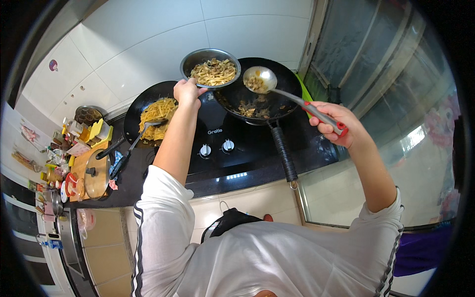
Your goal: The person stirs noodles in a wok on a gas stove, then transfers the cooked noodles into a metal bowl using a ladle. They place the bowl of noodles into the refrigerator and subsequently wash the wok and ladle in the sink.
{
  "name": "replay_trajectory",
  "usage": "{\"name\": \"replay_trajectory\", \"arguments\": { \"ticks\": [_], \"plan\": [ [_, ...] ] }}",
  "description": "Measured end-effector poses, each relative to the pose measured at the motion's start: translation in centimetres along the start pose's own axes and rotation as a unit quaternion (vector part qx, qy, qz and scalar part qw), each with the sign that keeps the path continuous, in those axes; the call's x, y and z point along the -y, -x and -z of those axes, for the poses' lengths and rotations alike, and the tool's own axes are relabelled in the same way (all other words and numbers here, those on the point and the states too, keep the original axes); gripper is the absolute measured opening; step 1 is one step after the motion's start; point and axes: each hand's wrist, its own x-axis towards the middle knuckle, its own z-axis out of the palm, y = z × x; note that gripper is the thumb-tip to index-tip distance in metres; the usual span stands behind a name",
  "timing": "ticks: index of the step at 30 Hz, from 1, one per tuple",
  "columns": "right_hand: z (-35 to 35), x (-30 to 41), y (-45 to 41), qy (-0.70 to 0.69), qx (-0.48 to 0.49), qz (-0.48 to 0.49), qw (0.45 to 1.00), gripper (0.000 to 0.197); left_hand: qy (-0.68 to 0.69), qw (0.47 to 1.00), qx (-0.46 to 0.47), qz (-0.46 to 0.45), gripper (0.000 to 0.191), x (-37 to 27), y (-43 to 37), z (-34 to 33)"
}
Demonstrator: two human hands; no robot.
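My left hand (pixel 187 93) grips the near rim of a metal bowl (pixel 184 69), which is raised at the left side of a black wok (pixel 287 76). Noodles (pixel 215 74) with browned bits on top fill much of the bowl. In my right hand (pixel 336 124) is the grey and red handle of a metal ladle (pixel 268 77). Some chopped food (pixel 255 84) and liquid lie in the ladle, which hovers over the wok. Scattered food remnants (pixel 246 110) stick to the wok's near inner side. Its wrapped handle (pixel 284 152) points toward me.
A second wok (pixel 133 100) at left holds yellow strips of food (pixel 157 113) and a black-handled spatula (pixel 130 152). Further left, a glass lid (pixel 97 182) rests on a wooden cutting board (pixel 78 167), near bottles and a yellow seasoning box (pixel 99 131). Glass panels (pixel 371 92) stand at right.
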Motion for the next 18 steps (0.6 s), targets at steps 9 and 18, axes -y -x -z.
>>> {"name": "replay_trajectory", "arguments": {
  "ticks": [9,18],
  "plan": [
    [-3.5,0.7,2.1,0.285,0.021,0.15,0.947,0.052,0.008,0.999,0.03,0.036,0.005,1.2,2.2,-2.0],
    [-3.0,-3.2,1.0,0.627,-0.106,0.345,0.69,0.048,0.016,0.995,0.064,0.074,0.006,1.9,3.1,-2.4]
  ]
}}
